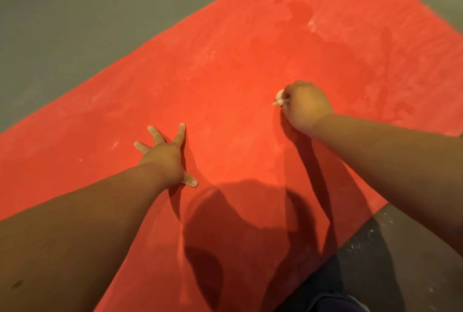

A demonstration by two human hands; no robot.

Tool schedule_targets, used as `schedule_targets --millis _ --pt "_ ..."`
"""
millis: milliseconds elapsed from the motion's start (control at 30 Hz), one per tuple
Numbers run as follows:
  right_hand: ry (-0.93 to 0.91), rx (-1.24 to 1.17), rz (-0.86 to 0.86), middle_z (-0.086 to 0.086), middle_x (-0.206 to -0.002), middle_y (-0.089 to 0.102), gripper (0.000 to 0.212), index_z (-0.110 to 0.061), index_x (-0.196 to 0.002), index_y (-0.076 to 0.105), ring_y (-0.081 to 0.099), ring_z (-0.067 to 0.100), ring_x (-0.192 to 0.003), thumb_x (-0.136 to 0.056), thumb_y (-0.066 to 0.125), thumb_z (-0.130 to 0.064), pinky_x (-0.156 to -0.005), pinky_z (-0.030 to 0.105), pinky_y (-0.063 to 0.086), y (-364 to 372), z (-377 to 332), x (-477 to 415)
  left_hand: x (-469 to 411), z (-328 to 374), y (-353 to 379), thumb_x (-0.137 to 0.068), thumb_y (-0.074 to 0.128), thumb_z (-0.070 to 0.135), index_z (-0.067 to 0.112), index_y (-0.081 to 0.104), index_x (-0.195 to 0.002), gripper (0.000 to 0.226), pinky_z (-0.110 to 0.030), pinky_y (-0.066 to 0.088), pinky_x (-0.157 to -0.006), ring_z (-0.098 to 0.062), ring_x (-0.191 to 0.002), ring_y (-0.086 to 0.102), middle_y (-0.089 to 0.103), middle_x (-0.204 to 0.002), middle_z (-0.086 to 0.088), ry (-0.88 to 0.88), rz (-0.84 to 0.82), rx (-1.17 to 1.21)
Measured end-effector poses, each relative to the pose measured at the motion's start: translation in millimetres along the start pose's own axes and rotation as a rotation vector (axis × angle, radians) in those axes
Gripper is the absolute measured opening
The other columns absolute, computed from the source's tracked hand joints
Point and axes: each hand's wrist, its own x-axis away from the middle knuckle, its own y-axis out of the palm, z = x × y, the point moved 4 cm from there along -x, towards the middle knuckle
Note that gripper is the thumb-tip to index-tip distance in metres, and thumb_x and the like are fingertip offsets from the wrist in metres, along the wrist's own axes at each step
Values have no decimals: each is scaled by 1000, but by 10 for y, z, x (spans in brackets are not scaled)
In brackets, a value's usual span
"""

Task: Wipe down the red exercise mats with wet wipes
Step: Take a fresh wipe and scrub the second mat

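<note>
A red exercise mat (233, 66) lies diagonally across the floor and fills most of the head view. Darker wet patches and pale streaks mark its far right part. My left hand (166, 155) rests flat on the mat with its fingers spread. My right hand (304, 107) grips a bunched white wet wipe (280, 97) and holds it down on the mat near the middle. Only a small part of the wipe shows past the fingers.
Grey floor (75, 23) borders the mat at the upper left and at the lower right, where it is speckled with white marks. A dark trouser leg and shoe (335, 296) show at the bottom edge beside the mat.
</note>
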Motion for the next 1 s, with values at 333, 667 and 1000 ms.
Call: schedule_targets --millis 333,667,1000 --pt "-463 -86 -187 13 -97 64 13 -12 -98 67 58 32 -96 -87 62 -17 -86 32 35 396 -477 823 -5 -28 15 -53 90 46 52 -19 -142 141 -62 20 -108 -59 -135 -11 -33 -152 -14 6 36 9" --pt "-308 -91 -81 12 -101 62 20 -11 -106 65 55 31 -99 -89 57 -19 -90 36 40 365 -254 995 283 225 286 -83 68 41 36 -3 -151 99 -50 29 -109 -57 -135 18 -8 -157 -19 124 67 -180" --pt "158 -3 25 16 -101 66 11 -12 -96 60 61 36 -93 -85 56 -10 -69 34 40 -161 940 783 375 474 317 -80 69 49 37 -6 -151 104 -47 24 -113 -51 -140 10 -13 -159 -14 323 3 -334"
